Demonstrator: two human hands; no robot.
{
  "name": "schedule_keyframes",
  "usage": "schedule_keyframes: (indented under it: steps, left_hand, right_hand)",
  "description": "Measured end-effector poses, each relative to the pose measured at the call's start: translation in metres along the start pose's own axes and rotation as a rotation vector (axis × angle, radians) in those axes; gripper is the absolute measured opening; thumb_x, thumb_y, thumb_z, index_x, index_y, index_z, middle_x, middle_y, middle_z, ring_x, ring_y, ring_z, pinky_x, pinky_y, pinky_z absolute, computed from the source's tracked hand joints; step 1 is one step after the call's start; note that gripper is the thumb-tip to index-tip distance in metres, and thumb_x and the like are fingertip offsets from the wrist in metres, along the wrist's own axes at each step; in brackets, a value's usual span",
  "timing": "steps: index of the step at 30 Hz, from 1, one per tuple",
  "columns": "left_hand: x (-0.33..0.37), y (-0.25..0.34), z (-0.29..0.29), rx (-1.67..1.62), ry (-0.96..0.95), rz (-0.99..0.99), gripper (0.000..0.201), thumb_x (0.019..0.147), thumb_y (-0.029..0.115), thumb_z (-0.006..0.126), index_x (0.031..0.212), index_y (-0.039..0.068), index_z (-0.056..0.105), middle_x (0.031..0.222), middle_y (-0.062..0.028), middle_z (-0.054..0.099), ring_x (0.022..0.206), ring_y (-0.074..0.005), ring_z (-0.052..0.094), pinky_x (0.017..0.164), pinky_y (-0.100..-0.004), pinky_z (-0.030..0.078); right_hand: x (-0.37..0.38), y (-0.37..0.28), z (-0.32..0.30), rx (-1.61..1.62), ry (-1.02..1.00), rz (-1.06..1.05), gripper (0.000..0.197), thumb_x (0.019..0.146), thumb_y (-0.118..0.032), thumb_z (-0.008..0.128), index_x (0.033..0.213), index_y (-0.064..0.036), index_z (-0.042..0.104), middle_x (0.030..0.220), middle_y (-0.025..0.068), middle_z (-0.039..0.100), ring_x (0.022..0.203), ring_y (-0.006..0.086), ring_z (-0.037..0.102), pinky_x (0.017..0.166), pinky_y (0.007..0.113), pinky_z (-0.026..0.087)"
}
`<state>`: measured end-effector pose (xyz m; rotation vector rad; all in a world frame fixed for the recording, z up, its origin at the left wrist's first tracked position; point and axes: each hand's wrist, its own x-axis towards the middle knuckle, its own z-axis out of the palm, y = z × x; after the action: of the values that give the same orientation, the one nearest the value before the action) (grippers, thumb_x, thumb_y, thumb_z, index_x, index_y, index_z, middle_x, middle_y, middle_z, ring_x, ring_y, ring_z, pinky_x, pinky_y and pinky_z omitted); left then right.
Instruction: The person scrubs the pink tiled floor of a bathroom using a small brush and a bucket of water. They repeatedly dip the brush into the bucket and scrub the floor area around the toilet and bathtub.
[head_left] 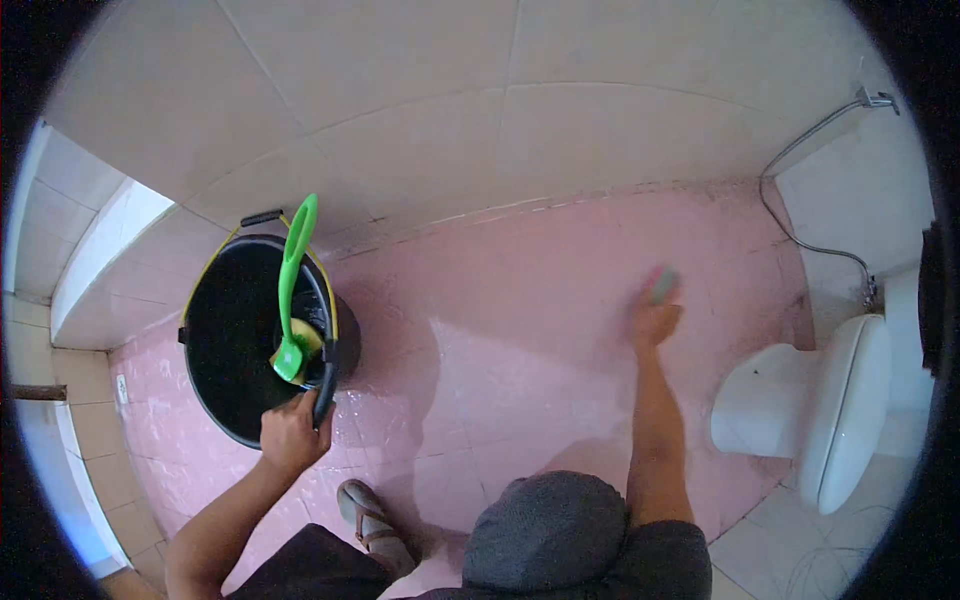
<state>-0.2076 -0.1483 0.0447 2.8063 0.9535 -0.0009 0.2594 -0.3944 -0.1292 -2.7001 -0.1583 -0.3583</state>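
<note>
Gripping black bucket [235, 330] | left hand [292, 433], forearm slanted | right hand [657, 320], arm outstretched, clutching blurred green-pink item [664, 284]

Black bucket [225, 340], pink floor [540, 350]

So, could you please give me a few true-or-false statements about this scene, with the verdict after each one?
1. The left hand grips the rim of the black bucket. True.
2. The right hand is empty. False: it holds a small, blurred, partly greenish object.
3. A green long-handled tool sticks up out of the bucket. True.
4. The white toilet stands to the left of the bucket. False: it is on the right side of the picture, well to the bucket's right.
5. The floor between the bucket and the toilet is pink. True.
</note>
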Motion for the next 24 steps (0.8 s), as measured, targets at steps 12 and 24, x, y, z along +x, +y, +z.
schedule_keyframes:
  steps: [12, 24]
  left_hand:
    - [0.001, -0.001, -0.001, -0.028, -0.011, 0.005, 0.024, 0.082, 0.017, 0.062, 0.098, 0.001, 0.057, 0.079, -0.0201, 0.064, 0.067, -0.038, 0.064, 0.06, -0.0458, 0.052]
    - [-0.001, -0.01, 0.003, -0.021, -0.049, -0.003, 0.025, 0.079, 0.015, 0.065, 0.097, 0.0, 0.056, 0.079, -0.0207, 0.064, 0.069, -0.0387, 0.065, 0.06, -0.046, 0.053]
  right_hand:
    - [-0.096, 0.193, -0.055, 0.034, -0.152, 0.034, 0.048, 0.078, -0.042, 0.069, 0.102, -0.0018, 0.059, 0.098, 0.0186, 0.061, 0.079, 0.0391, 0.06, 0.07, 0.048, 0.048]
    - [-0.202, -0.026, -0.039, 0.036, -1.061, -0.889, 0.042, 0.083, -0.031, 0.06, 0.111, 0.0001, 0.059, 0.105, 0.0245, 0.06, 0.104, 0.0399, 0.054, 0.09, 0.052, 0.041]
